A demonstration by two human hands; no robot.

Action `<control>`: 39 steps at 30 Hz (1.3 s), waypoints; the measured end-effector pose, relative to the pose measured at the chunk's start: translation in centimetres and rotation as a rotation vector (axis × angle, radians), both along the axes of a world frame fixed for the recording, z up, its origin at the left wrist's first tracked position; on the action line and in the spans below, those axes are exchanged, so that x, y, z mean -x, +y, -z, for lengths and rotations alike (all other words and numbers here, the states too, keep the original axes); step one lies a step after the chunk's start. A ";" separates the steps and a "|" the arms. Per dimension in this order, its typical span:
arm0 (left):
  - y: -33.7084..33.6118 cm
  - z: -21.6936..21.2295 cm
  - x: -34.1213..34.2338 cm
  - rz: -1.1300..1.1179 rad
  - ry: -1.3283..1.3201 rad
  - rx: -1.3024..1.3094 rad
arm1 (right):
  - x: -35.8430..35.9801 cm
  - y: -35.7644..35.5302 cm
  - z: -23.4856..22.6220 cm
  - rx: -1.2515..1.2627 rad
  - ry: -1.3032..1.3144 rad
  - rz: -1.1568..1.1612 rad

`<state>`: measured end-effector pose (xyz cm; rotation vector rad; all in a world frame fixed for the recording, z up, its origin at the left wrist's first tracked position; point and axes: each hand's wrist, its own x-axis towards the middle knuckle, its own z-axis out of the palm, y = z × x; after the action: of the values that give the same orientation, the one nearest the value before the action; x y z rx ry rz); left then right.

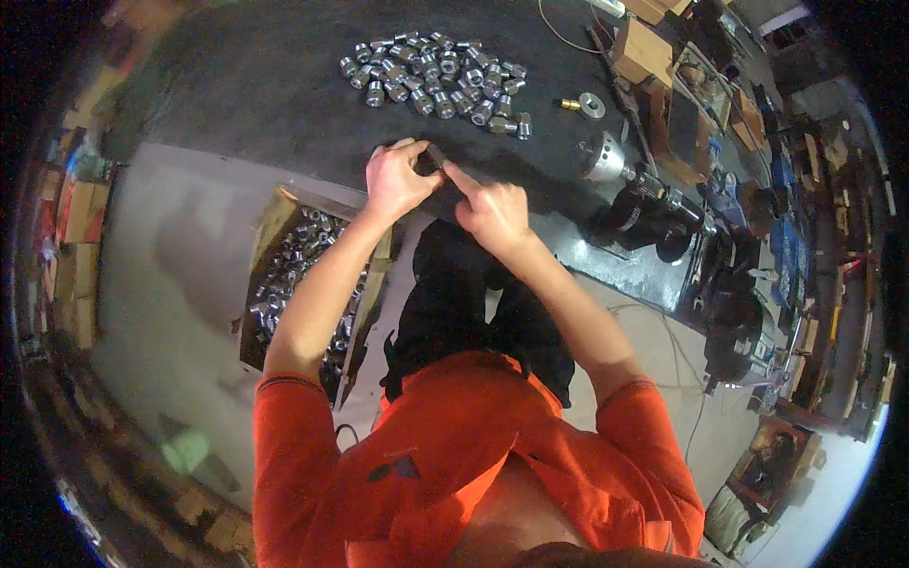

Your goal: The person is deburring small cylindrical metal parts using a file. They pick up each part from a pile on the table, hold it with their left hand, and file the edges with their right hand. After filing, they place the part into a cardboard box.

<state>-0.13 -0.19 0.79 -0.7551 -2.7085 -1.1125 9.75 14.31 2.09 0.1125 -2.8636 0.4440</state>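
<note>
Near the front edge of the dark bench, my left hand point(393, 180) is closed, its thumb and fingers curved round something too small and shadowed to make out. Facing it is my right hand point(497, 210), index finger stretched forward and the other fingers curled in. A short dark narrow strip point(436, 153) sticks out past that fingertip and meets my left fingers; its other end is hidden by the right hand. Beyond both hands lies a heap of shiny metal pipe fittings point(431, 76). Many more similar fittings point(298, 241) fill a wooden box point(275, 213) below my left forearm.
At right on the bench point(237, 85) are a silver drill-like tool point(606, 156), a metal ring point(592, 106) and a small brass piece point(569, 104). Cardboard boxes point(642, 49) and an open brown box point(680, 133) stand farther back. Cables trail on the floor.
</note>
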 end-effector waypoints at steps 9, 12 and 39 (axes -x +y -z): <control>0.0 0.8 0.2 0.004 0.081 -0.034 | -0.3 0.3 -0.4 0.065 -0.014 -0.002; 0.0 -0.1 0.2 0.019 0.032 -0.004 | 1.2 0.1 -0.2 0.093 0.023 -0.006; 1.8 -5.9 6.3 -0.042 0.024 0.240 | -5.7 7.3 0.9 0.337 0.183 0.030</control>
<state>-6.39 1.60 6.72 -0.7331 -2.8560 -0.7730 15.47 21.56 1.19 0.0468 -2.5679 0.8533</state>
